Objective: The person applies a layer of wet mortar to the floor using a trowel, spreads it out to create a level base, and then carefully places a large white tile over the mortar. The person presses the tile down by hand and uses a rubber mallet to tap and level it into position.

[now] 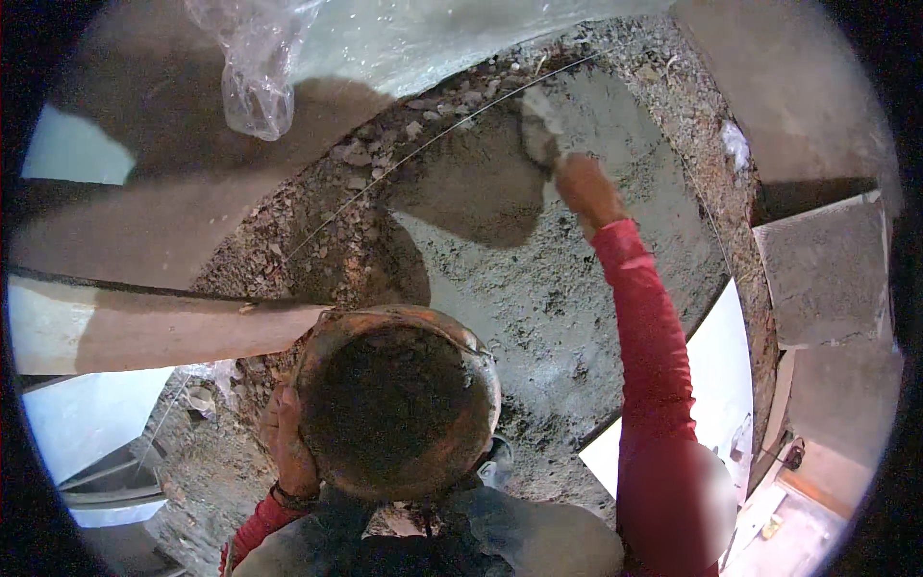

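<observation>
Clear plastic bag [252, 67] — top left

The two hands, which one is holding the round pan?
The left hand, gripping the rim of the round rusty pan near the body. The right hand reaches out with a trowel over the grey mortar.

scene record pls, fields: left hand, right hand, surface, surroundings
left hand: left hand grips the rim of a round rusty metal pan with dark contents
right hand: right hand, red sleeve, holds a trowel on the wet mortar
surface: grey mortar bed edged by rubble
surroundings: taut string line, plastic bag, concrete block
</observation>
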The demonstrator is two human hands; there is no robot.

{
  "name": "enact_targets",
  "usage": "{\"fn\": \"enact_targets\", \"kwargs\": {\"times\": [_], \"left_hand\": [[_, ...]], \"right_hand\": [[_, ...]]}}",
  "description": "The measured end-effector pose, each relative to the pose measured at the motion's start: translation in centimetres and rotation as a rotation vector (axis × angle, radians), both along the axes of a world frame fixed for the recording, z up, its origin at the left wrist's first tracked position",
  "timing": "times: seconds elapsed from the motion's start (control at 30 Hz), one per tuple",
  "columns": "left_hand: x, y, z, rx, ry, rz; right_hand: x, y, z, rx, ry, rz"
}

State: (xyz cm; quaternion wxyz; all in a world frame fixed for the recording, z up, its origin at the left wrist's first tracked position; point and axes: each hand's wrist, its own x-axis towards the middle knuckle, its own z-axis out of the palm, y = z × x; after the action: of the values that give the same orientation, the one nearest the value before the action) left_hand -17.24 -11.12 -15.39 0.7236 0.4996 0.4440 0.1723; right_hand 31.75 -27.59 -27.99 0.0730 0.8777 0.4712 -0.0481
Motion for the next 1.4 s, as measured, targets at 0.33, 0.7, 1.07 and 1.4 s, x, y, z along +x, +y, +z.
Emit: {"fn": "enact_targets", "kwargs": {"times": [0.33, 0.7, 1.07, 1.4], "left_hand": [[0.5, 0.0, 0.8, 0.174, 0.025, -0.082], [1.1, -0.4, 1.7, 0.124, -0.043, -0.068], [1.9, -1.6, 1.8, 0.197, -0.075, -0.031], [2.5, -4.0, 2.6, 0.271, -0.007, -0.05]], "right_hand": [[-2.3, -4.5, 2.7, 0.002, -0.067, -0.109], [-4.0, -1.5, -1.1, 0.14, 0.026, -0.022], [-25.2, -8.0, 23.8, -0.044, 0.857, -0.198], [-35.6, -7.4, 17.5, -0.203, 0.58, 0.248]]}}
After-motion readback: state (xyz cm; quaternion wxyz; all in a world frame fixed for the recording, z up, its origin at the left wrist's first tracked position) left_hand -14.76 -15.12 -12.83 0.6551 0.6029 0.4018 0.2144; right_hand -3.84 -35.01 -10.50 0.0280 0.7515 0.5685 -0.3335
